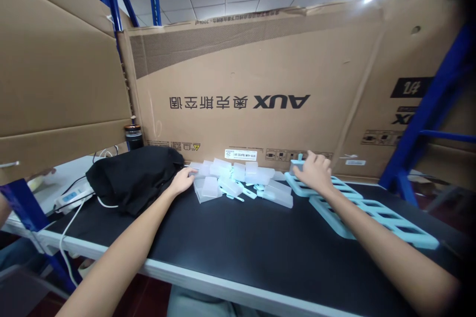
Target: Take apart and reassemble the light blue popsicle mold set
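Observation:
Several clear plastic boxes (210, 187) lie heaped at the back middle of the black table, with small light-blue pieces (238, 189) among them. My left hand (183, 181) rests at the heap's left edge, fingertips by a box; whether it grips one is unclear. My right hand (315, 171) is at the back right, its fingers round a clear box with a light-blue top (297, 162). That box stands at the left end of a light-blue slotted frame (344, 187). A second light-blue frame (394, 220) lies nearer, partly behind my right forearm.
A black cloth bag (134, 176) lies at the left, with a dark jar (133, 136) behind it. A power strip (74, 195) and white cables are at the far left. Large cardboard sheets (230, 69) and blue posts (439, 89) surround the table.

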`<state>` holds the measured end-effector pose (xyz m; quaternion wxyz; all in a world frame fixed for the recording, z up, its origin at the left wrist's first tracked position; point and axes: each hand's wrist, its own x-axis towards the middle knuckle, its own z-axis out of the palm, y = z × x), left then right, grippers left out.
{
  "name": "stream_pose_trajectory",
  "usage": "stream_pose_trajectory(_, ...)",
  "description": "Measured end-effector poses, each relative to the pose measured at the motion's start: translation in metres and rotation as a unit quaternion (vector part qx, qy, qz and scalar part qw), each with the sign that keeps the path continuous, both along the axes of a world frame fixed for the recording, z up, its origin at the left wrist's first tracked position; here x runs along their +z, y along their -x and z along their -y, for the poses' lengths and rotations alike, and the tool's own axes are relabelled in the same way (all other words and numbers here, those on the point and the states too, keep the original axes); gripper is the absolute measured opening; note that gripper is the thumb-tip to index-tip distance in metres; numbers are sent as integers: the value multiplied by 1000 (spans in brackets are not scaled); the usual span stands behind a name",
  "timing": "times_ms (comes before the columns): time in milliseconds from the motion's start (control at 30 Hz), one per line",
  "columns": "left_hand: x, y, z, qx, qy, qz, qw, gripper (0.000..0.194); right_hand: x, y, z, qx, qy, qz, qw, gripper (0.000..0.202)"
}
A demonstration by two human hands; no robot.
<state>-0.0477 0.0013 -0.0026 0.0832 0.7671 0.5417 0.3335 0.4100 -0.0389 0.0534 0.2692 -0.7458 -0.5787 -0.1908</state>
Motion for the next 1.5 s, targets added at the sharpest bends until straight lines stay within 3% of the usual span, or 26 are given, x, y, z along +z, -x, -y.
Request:
stream_pose_trajectory(100, -3, 0, -4, 10, 12, 21, 1000, 33, 13, 20, 26, 185, 34, -9, 982, 39)
stream_pose_trajectory(200, -5, 1, -6, 26, 17, 41, 999, 36, 18, 44, 50, 358, 160, 7, 920, 35)
stream_pose_trajectory(267, -5, 0, -4, 27, 6, 40, 999, 38, 17, 56, 60, 397, 215, 44, 891, 38)
stream_pose_trajectory(467, 3, -3, 8, -17, 21, 25, 999, 37, 13, 65, 69, 385, 263, 62, 882, 44)
stream_pose_trajectory(767, 6, -5, 13, -61, 49, 34, 996, 44, 31, 68, 86, 400, 323, 38, 857, 36)
stream_pose_trajectory(933, 6, -5, 12, -46, 23, 23, 998, 41, 40, 70, 94, 429, 313, 40, 846, 38)
stream_pose_trajectory(1067, 16, -9, 18, -7, -54, 2, 999, 39, 44, 75, 100, 439, 298, 21, 847, 35)
stream_pose_trajectory(1167, 34, -24, 39, -27, -144, 1, 989, 33, 47, 76, 102, 453, 287, 10, 844, 35)
stream_pose_trajectory(1300, 56, -66, 84, -170, -173, -73, 967, 22, 50, 74, 102, 453, 267, 35, 850, 30)
stream_pose_trajectory(1367, 59, -90, 104, -233, -158, -138, 950, 23, 51, 74, 100, 448, 258, 47, 855, 27)
stream_pose_trajectory(1500, 47, -122, 128, -255, -145, -217, 931, 23, 48, 76, 96, 445, 261, 29, 856, 31)
